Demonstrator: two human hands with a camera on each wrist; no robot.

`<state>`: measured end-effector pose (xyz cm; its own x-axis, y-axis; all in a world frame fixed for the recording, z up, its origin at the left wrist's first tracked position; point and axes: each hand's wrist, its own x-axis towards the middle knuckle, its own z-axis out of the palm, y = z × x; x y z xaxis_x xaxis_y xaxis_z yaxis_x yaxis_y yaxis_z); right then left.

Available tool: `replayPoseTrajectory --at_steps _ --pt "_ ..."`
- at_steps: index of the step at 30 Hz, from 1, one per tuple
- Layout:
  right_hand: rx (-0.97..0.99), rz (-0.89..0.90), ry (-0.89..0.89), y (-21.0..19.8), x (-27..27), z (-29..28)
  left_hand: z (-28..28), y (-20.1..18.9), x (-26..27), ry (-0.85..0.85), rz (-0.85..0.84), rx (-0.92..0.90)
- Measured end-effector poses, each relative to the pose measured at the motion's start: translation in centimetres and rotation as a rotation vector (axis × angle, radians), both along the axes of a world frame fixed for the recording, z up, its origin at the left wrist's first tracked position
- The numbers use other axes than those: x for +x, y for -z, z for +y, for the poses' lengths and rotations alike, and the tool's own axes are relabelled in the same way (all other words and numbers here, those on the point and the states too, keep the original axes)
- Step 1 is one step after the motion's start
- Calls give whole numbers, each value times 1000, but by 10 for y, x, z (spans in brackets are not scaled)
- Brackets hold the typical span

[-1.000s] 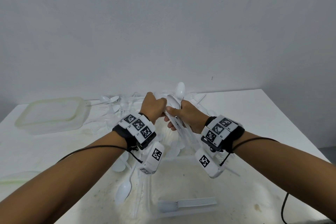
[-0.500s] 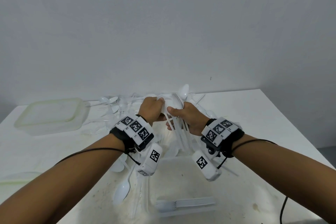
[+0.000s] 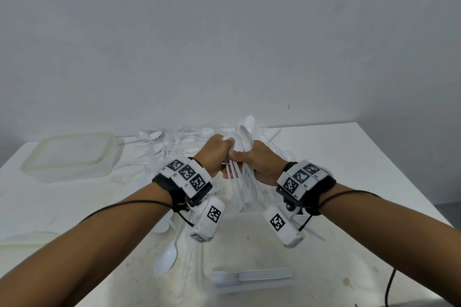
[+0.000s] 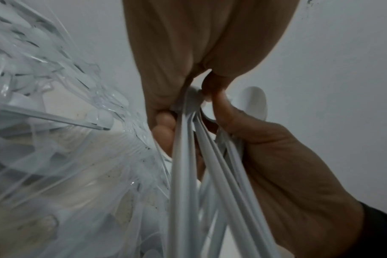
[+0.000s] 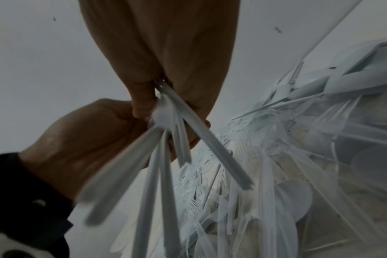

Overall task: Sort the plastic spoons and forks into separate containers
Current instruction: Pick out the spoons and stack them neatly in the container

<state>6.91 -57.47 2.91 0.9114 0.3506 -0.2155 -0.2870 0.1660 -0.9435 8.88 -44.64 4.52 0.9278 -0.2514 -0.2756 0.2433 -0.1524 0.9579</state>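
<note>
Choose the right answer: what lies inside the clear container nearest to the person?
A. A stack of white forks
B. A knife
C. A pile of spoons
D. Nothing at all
A. In the head view a neat stack of white forks lies on the floor of the clear container near the bottom of the picture, while the bundle of spoons is held above it by the left hand and the right hand.

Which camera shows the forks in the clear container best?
The head view: the forks lie stacked in the near clear container, tines left. The wrist views show only spoon handles, hands and blurred pile.
</note>
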Motion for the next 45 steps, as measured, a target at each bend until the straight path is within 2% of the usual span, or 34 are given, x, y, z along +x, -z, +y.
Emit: replayPoseTrajectory --at_steps 7,12,16,23,26,30,34,39,42,45 --pt "-28 14 36 1 2 -3 -4 0 2 -155 21 -75" --pt "-27 22 23 -2 0 -4 -2 5 -1 -116 -32 -50" --pt "-52 24 -24 -2 -2 -1 -1 6 -1 -149 -80 -23" --pt "-134 50 1 0 0 0 3 2 2 -223 -62 -50" --pt "-110 33 2 2 0 2 0 -2 0 -189 -2 -123" --pt "-87 54 -94 -1 -3 0 4 1 2 -157 -36 -60" --pt "-152 70 -62 -2 -3 -3 12 7 11 -167 -88 38" --pt "-374 46 51 -2 1 -8 18 6 17 -279 -51 -35" --pt "-470 14 1 -4 -1 -9 22 7 22 -297 -61 41" --pt "-604 -57 -81 -7 -3 -5 20 11 26 -239 -36 37"
